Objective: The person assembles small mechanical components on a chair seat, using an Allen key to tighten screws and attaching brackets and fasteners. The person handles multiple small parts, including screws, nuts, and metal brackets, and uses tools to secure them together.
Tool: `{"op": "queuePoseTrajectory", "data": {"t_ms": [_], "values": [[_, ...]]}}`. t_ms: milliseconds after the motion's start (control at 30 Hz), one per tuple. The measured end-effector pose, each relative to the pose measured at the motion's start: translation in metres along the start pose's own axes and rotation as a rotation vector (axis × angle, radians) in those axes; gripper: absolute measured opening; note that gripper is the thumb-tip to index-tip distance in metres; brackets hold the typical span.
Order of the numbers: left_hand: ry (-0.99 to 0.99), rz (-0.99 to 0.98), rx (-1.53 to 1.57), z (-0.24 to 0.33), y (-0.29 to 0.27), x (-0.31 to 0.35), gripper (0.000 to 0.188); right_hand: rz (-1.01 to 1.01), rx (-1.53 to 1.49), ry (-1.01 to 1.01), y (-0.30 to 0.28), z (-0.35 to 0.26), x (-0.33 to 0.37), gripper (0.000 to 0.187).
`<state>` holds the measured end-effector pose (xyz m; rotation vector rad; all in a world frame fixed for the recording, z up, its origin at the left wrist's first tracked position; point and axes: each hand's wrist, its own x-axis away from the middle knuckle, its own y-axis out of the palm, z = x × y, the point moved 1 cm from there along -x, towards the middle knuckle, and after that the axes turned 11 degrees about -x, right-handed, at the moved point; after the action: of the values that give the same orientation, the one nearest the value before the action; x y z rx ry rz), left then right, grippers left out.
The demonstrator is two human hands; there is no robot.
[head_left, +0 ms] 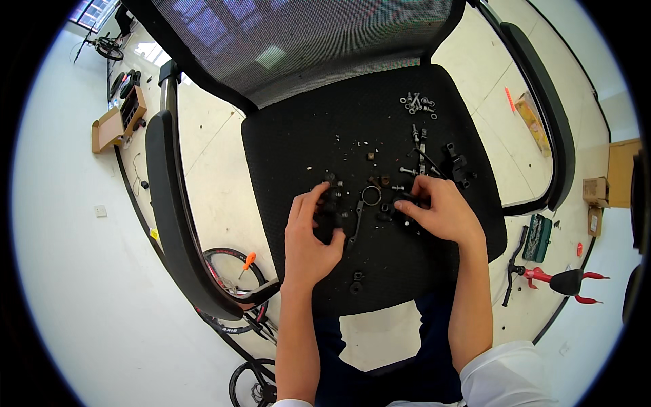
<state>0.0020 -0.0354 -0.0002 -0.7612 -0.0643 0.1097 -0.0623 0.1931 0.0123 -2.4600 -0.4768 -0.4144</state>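
Small metal and black parts lie scattered on the black seat of an office chair (291, 163). My left hand (308, 241) is open at the left, thumb and fingers spread around a cluster of small dark parts (331, 203). At the right, my right hand (444, 214) curves over more black pieces, thumb and forefinger apart; its other fingers are partly hidden. Between the hands lie a metal ring (371, 195), a thin dark lever-like piece (357, 222) and a brownish nut (385, 180). Bolts (416, 103) form a pile at the seat's far right.
Armrests (169, 210) flank the seat, and a mesh backrest (298, 47) rises behind. On the floor are a bicycle wheel (234, 261), an orange-handled screwdriver (249, 260), an open cardboard box (108, 130), a green toolbox (538, 237) and a red bike frame (539, 275).
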Motion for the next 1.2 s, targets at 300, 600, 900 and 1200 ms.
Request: {"op": "queuePoseTrajectory", "data": {"t_ms": [300,600,900,1200], "values": [[-0.075,0.105,0.092,-0.019,0.006,0.0,0.04,-0.058,0.007,0.014,0.001,0.001,0.0,0.04],[-0.03,0.056,-0.022,-0.008,0.005,0.001,0.049,-0.056,0.002,0.01,0.002,0.002,0.0,0.039],[0.0,0.049,-0.025,0.017,0.025,-0.005,0.057,-0.052,0.027,-0.013,0.005,0.002,-0.001,0.039],[-0.126,0.036,0.691,0.008,0.008,-0.007,0.042,-0.073,0.004,0.017,0.0,0.002,0.001,0.04]]}}
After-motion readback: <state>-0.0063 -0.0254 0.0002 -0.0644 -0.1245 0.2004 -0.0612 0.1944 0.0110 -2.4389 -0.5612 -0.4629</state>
